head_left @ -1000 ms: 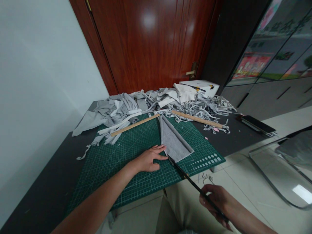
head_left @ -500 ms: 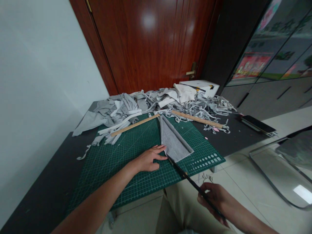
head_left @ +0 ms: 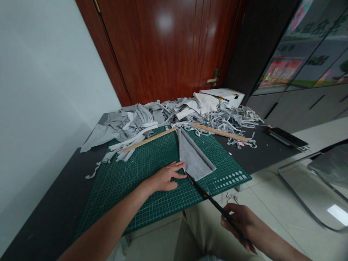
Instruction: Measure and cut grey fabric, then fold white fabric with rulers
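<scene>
A grey piece of fabric [head_left: 193, 157], narrow at its far end and wide at the near end, lies on the green cutting mat [head_left: 152, 159]. My left hand [head_left: 167, 177] rests flat on the mat with its fingers spread, fingertips touching the left edge of the fabric. My right hand [head_left: 240, 223] is closed around the handle of long black scissors [head_left: 209, 197], held beyond the mat's near edge over my lap. Their tips reach the fabric's near left corner, close to my left fingers. The blades are seen almost edge-on, so how far apart they stand is unclear.
Grey fabric scraps and strips [head_left: 163, 112] are heaped along the table's back. Two wooden strips [head_left: 150, 139] lie in front of them. A white box [head_left: 231, 96] stands at the back right, a phone [head_left: 288, 139] near the right edge. A chair [head_left: 312, 195] is to the right.
Almost nothing differs. Both hands, the fabric and the scissors hold their places; the camera view has shifted very slightly.
</scene>
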Motion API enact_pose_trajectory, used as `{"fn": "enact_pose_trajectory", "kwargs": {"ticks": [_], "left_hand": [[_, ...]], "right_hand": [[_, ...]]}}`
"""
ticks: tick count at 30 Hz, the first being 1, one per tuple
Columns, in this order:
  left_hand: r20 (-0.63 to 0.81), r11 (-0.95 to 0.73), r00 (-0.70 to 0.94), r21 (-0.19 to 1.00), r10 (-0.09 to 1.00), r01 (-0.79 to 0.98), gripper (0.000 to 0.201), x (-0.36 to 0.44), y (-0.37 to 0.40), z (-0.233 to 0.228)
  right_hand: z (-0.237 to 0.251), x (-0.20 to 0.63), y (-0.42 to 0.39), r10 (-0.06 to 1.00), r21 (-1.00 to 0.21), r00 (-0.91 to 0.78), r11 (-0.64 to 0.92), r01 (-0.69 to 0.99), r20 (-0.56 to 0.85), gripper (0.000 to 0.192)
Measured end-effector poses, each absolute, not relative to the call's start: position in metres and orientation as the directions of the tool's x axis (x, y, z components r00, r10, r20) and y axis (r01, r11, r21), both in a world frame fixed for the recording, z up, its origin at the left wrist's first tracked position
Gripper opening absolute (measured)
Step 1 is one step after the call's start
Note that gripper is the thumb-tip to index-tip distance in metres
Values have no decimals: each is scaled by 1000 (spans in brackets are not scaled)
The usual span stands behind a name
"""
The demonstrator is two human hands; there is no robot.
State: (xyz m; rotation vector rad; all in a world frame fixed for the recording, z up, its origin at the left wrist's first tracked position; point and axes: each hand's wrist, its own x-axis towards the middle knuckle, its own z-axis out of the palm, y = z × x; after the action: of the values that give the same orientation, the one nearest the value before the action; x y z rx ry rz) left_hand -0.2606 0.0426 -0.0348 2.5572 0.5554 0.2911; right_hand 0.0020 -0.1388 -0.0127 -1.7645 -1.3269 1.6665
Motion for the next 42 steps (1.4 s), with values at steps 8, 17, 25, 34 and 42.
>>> {"fn": "enact_pose_trajectory", "kwargs": {"ticks": [8, 17, 25, 34, 42], "left_hand": [[67, -778, 891, 520, 449, 353, 61, -260, 43, -33], [64, -774, 891, 527, 448, 351, 62, -261, 43, -35], [55, -766, 885, 528, 463, 368, 63, -260, 41, -32], [53, -763, 884, 531, 464, 368, 63, -260, 41, -32], [48, -762, 884, 530, 465, 372, 63, -260, 40, -33]], "right_hand": [[-4, -1, -136, 787, -781, -139, -542, 310, -601, 42], [-7, 1, -133, 781, -793, -169, -556, 250, -601, 45], [-13, -3, -133, 789, -803, -168, -553, 221, -590, 45], [-21, -5, -130, 794, -814, -180, -564, 138, -581, 44], [-24, -6, -130, 801, -821, -179, -555, 136, -571, 44]]}}
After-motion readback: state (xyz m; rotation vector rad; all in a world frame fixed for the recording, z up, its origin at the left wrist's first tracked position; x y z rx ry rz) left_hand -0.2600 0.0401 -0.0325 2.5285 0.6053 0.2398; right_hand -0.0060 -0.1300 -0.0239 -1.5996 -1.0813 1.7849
